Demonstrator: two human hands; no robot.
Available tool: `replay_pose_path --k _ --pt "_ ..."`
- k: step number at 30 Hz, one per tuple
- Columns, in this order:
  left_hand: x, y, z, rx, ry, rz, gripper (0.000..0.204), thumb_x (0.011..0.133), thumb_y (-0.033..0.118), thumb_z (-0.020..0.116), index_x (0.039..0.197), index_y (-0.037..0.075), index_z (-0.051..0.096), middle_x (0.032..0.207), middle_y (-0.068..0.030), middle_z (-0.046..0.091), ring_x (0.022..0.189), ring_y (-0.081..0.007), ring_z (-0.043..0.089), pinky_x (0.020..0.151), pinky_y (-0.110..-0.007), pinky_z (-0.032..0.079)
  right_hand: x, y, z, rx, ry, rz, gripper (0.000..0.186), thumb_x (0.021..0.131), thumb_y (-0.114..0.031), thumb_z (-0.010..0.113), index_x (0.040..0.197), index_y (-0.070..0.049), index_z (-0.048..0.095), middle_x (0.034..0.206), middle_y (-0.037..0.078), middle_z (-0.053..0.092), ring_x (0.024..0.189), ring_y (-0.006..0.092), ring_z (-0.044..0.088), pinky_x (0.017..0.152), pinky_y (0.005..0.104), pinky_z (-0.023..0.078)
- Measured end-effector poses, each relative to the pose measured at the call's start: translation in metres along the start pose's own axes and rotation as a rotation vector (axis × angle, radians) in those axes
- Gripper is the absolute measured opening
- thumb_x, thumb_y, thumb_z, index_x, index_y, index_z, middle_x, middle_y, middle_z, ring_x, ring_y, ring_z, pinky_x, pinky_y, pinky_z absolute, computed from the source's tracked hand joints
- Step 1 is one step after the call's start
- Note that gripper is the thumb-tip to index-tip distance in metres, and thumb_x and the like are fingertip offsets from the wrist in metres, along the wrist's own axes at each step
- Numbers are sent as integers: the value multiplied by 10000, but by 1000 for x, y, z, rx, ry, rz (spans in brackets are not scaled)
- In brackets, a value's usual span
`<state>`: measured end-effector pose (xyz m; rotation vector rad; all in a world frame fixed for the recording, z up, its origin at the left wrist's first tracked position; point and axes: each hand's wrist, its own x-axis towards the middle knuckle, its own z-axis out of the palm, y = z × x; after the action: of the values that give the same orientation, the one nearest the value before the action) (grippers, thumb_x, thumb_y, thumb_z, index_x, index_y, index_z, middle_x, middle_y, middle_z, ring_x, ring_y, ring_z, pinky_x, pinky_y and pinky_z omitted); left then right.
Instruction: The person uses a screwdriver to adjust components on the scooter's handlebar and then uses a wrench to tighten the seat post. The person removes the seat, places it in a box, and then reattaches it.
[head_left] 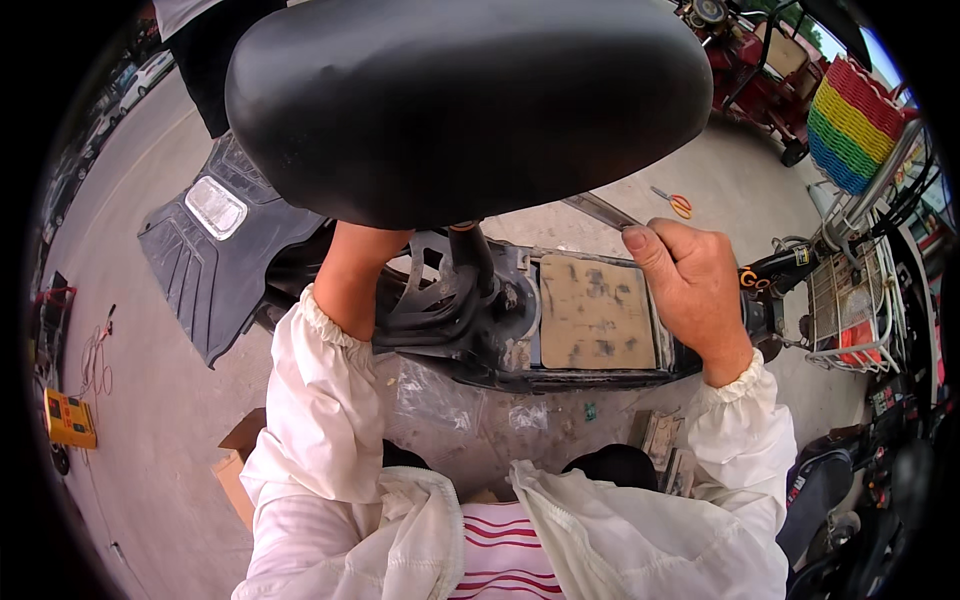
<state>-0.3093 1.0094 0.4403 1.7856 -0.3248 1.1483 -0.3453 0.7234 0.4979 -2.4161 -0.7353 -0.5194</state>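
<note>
A black scooter seat (470, 120) is raised close in front of me and hides much of the scooter body (450, 300) behind it. My left hand (370, 245) reaches behind the seat's lower edge, so its fingers are mostly hidden and what they touch is out of sight. Closed around the end of a silver metal wrench (603, 212) is my right hand (690, 285), its thumb lying along the handle. The wrench's other end disappears behind the seat. Below my right hand lies a stained tan board (597, 312), set into the scooter's footboard area.
Orange-handled scissors (680, 204) lie on the ground beyond the scooter. A large black plastic panel (225, 235) sits at the left. Clear plastic bags (435, 395) and a cardboard box (240, 465) are near my legs. A wire basket (855, 310) stands right; a yellow device (70, 418) far left.
</note>
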Motion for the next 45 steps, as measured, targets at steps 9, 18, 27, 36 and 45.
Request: replay_pose_path --k 9,18,27,36,45 --pt "2 -1 -4 -130 10 -108 373 830 244 564 1083 -28 544 916 -148 615 857 -271 611 785 -391 470 -37 -69 186 1314 9 404 487 953 -452 435 701 -38 476 562 -5 414 507 83 378 471 257 335" --pt "16 -9 -15 -331 59 -278 411 854 290 539 1119 -23 531 974 -153 611 911 -277 601 827 -397 462 -10 -133 221 1598 185 333 420 988 -386 400 824 -20 526 762 1 521 732 79 441 685 244 400" --pt "22 -17 -16 -495 80 -431 450 878 336 513 1154 -18 518 1033 -157 607 966 -284 591 870 -403 454 -21 -91 205 1428 44 328 498 982 -457 350 702 -61 461 577 -31 444 516 74 392 476 240 341" --pt "23 7 -12 -674 143 -527 490 902 382 487 1190 -13 505 1091 -162 602 1021 -291 581 912 -410 446 32 -4 -31 -420 27 -185 521 810 -508 591 606 -31 635 524 153 554 493 335 557 439 406 410" --pt "12 108 -49 -1101 224 -740 531 926 429 462 1225 -8 492 1150 -166 598 1075 -297 571 954 -416 437 -46 67 36 819 198 399 464 881 -415 597 784 36 644 681 109 627 388 56 389 365 230 316"
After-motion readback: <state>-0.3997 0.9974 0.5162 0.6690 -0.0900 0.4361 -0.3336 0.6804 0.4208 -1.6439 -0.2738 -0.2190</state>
